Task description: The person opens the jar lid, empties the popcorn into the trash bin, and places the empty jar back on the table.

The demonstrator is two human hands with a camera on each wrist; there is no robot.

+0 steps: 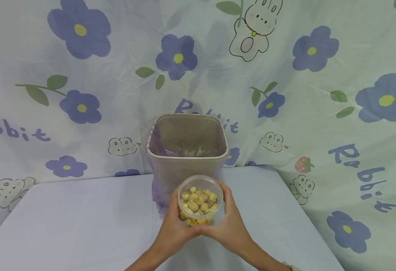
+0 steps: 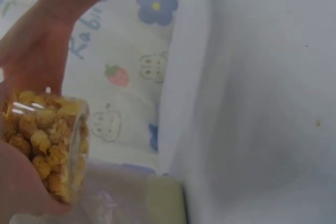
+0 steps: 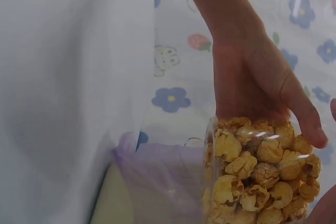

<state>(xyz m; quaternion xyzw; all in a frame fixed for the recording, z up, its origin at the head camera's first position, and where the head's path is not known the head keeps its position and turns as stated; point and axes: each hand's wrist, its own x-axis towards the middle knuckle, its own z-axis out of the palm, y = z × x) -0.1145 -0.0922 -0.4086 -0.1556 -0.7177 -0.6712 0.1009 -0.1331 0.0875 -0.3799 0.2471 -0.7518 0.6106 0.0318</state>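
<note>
A clear round plastic jar of caramel popcorn (image 1: 199,199) is held up between both hands in the head view, in front of the bin. My left hand (image 1: 173,227) grips the jar's left side and my right hand (image 1: 231,226) its right side, with the thumbs meeting at the near side. In the left wrist view the popcorn jar (image 2: 47,140) lies between the two hands, and golden popcorn shows through its wall. The right wrist view shows the popcorn jar (image 3: 262,177) close up, packed with round pieces.
Behind the jar stands a beige bin (image 1: 187,160) lined with a thin purple plastic bag (image 1: 158,195). It rests on a white-covered table (image 1: 92,222), near the back edge. A curtain (image 1: 123,86) printed with flowers and rabbits hangs behind and at the sides.
</note>
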